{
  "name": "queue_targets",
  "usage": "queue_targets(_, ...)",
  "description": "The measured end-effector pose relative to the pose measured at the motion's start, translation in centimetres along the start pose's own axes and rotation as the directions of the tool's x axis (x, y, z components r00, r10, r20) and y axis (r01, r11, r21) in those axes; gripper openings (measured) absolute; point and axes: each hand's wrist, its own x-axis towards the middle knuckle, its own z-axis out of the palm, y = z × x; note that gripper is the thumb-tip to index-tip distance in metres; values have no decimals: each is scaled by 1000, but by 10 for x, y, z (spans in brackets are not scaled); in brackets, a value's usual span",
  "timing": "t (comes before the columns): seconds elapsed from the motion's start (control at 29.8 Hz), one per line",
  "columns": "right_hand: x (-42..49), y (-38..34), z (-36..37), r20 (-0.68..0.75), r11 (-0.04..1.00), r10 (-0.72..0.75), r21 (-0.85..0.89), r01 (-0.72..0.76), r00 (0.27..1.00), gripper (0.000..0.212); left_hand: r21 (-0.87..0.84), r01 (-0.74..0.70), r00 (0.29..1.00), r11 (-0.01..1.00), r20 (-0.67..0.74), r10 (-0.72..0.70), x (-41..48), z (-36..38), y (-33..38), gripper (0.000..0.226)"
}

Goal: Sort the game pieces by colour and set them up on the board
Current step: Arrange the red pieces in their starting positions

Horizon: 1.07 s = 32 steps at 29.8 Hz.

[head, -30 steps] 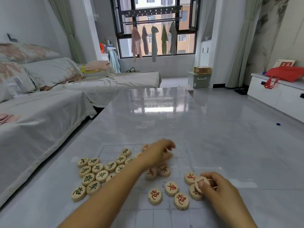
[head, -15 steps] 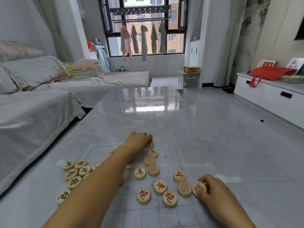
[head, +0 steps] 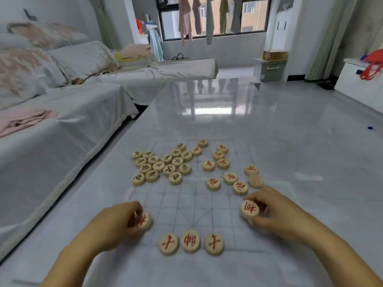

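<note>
A thin, see-through board (head: 186, 204) with a faint grid lies on the glossy grey table. Several round wooden pieces with black characters (head: 161, 164) cluster at its far left. Several red-character pieces (head: 226, 170) are scattered at the far right, one of them lying blank side up (head: 256, 180). Three red pieces (head: 190, 242) stand in a row at the near edge. My left hand (head: 116, 226) pinches a red piece (head: 144, 220) near the board's near left. At the near right my right hand (head: 273, 214) holds a red piece (head: 249, 208) tilted up.
A white-covered sofa (head: 51, 121) with cushions runs along the table's left side. The table's far half (head: 217, 104) reflects the window. A white cabinet (head: 360, 83) with a red bag stands at the far right. A small blue object (head: 370, 127) lies on the floor.
My left hand has drawn back from the far middle of the board to the near left with a red piece. My right hand has lifted its piece. The view has tipped downward.
</note>
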Motion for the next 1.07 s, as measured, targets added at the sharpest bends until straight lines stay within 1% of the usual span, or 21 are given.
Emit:
queue_targets(0.07,-7,1,10,37,995,-61,-82,63,997,31,-105,-13,1000,994,5,14,-4,12,-2,20)
queue_targets(0.1,-9,3,13,34,990,-77,-115,81,996,35,-192,-14,1000,981,-2,14,-6,14,-6,26)
queue_targets(0.17,-14,6,14,43,990,-61,-122,66,997,45,-359,-34,999,933,-12,32,-10,16,-16,45)
queue_targets(0.2,-18,6,15,43,993,-39,-108,43,998,50,-402,-61,998,913,-24,56,-10,17,-20,54)
queue_targets(0.23,-22,6,16,33,995,-27,-93,30,999,53,-407,-100,995,908,-42,91,-9,19,-22,60)
queue_targets(0.27,-24,3,19,13,997,-21,-79,22,1000,52,-395,-144,990,907,-64,129,-8,21,-23,61)
queue_targets(0.34,-25,-2,25,-52,997,-21,-70,17,998,40,-376,-200,979,905,-100,175,-7,22,-22,55)
queue_targets(0.4,-26,-6,27,-69,997,-23,-69,18,997,32,-391,-220,975,894,-120,188,-7,23,-19,45)
queue_targets(0.5,-30,-8,32,-53,999,-27,-30,25,998,31,-405,-200,978,892,-133,159,-11,22,-19,37)
queue_targets(0.57,-36,-8,38,-64,1000,-23,-2,23,998,34,-397,-176,983,901,-115,142,-13,21,-20,36)
queue_targets(0.64,-39,-8,42,-73,1000,-25,-2,25,997,37,-386,-165,986,908,-90,142,-15,22,-22,38)
queue_targets(0.8,-38,-9,41,-70,1000,-20,-19,18,997,36,-415,-126,992,901,-77,103,-21,23,-21,33)
queue_targets(0.87,-39,-12,43,-45,1000,-15,-27,13,999,36,-382,-159,987,910,-78,140,-21,24,-18,33)
queue_targets(0.94,-40,-15,45,-25,1000,-29,-9,29,999,31,-358,-204,979,911,-74,190,-21,23,-16,34)
queue_targets(1.07,-43,-22,48,-22,999,-35,-8,35,999,27,-366,-254,966,895,-60,250,-18,23,-16,37)
